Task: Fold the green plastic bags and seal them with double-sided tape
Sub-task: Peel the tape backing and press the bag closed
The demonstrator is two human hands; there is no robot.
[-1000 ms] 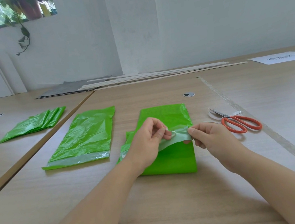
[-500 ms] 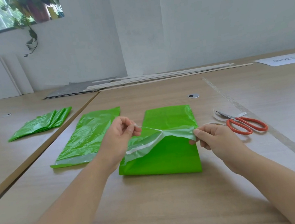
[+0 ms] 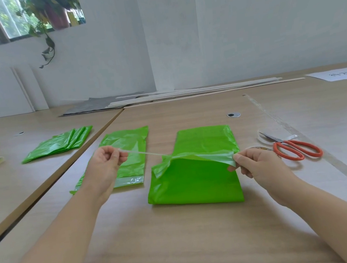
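Head view. The folded bright-green plastic bag (image 3: 196, 185) lies on the wooden worktop (image 3: 182, 244). Left of it, our left hand (image 3: 106, 161) pinches the thin translucent tape liner (image 3: 147, 153); our right hand (image 3: 257, 162) pinches the bag's pale flap (image 3: 210, 156) at its right corner. We advise pulling low along the flap, holding it taut.

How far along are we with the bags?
Looks done: a stack of folded bags lies far left. In hand: the centre bag is folded; the left hand pinches a thin liner strip stretched from its flap, whose right end the right hand pinches. Left: press that flap down, then fold and seal the flat bag beside it.
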